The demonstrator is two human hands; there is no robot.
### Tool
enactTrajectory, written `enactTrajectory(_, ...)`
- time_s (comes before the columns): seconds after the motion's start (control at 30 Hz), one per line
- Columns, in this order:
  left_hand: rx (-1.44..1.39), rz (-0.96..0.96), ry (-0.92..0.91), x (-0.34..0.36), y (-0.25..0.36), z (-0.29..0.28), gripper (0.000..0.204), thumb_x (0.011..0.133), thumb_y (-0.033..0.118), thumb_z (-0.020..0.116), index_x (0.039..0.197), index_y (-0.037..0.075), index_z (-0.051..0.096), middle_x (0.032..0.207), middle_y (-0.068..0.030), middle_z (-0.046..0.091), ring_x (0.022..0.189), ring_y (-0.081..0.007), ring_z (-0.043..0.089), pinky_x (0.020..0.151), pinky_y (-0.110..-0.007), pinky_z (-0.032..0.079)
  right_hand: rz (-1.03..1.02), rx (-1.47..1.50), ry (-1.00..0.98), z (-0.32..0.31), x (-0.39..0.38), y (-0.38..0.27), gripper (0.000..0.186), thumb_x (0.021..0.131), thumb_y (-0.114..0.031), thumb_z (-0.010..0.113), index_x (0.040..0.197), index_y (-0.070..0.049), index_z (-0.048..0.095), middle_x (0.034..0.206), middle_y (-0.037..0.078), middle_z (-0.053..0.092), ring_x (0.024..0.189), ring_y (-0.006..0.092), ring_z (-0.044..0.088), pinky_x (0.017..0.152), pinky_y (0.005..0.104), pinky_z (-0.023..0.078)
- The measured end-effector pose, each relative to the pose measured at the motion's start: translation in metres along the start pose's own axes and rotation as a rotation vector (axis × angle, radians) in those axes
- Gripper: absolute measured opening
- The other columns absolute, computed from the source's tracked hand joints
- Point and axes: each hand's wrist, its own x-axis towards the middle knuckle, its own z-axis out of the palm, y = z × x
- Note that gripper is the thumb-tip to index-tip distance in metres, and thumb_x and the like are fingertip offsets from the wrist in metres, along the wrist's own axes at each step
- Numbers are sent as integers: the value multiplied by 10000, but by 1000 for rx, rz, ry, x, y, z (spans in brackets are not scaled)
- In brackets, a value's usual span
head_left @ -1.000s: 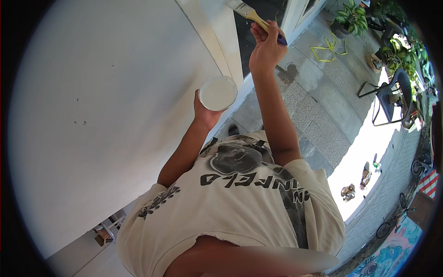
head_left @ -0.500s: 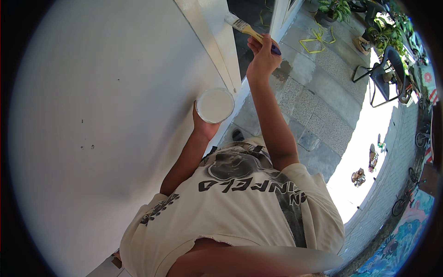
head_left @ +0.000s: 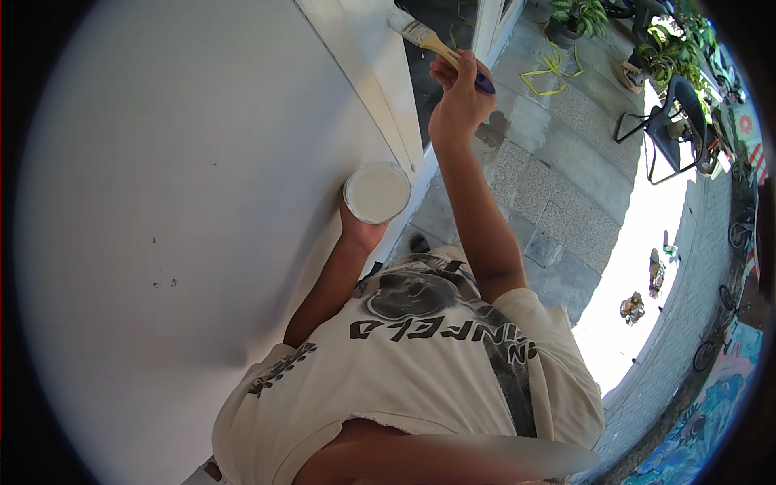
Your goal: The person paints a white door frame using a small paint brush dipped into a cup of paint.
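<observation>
My right hand (head_left: 461,101) grips a paintbrush (head_left: 436,47) by its yellow, dark-tipped handle. White paint coats the bristles, which lie at the edge of the white door frame (head_left: 376,56); whether they touch it I cannot tell. Lower down, my left hand (head_left: 362,230) is closed around a round tub of white paint (head_left: 377,192), held level beside the wall. Most of the left fingers are hidden beneath and behind the tub.
A white wall (head_left: 194,162) fills the left side. Right of the doorway run grey paving tiles (head_left: 558,162) with a yellow strap (head_left: 552,71), a potted plant (head_left: 574,20) and a black chair (head_left: 675,121). Bicycles (head_left: 715,331) stand farther off.
The brush and my right hand have shifted slightly up and left in the picture. The paint tub sits a little lower; both hands keep their hold.
</observation>
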Motion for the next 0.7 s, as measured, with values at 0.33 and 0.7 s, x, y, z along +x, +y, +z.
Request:
enactTrajectory(0.33, -21, -19, 21, 3, -5, -13, 512, 979, 502, 463, 1254, 90, 592, 1103, -199, 650, 859, -288, 601, 752, -375, 478, -83, 148, -61, 37, 13, -37, 220, 985, -123, 636, 999, 96, 634, 817, 198, 702, 685, 257, 725, 651, 337, 614)
enactTrajectory(0.7, 2, -37, 28, 3, -3, -3, 534, 980, 505, 459, 1279, 80, 584, 1115, -203, 645, 871, -291, 609, 763, -361, 490, -18, -209, 104, -37, -5, 8, 188, 959, -111, 684, 971, 74, 653, 768, 150, 706, 619, 194, 692, 600, 293, 580)
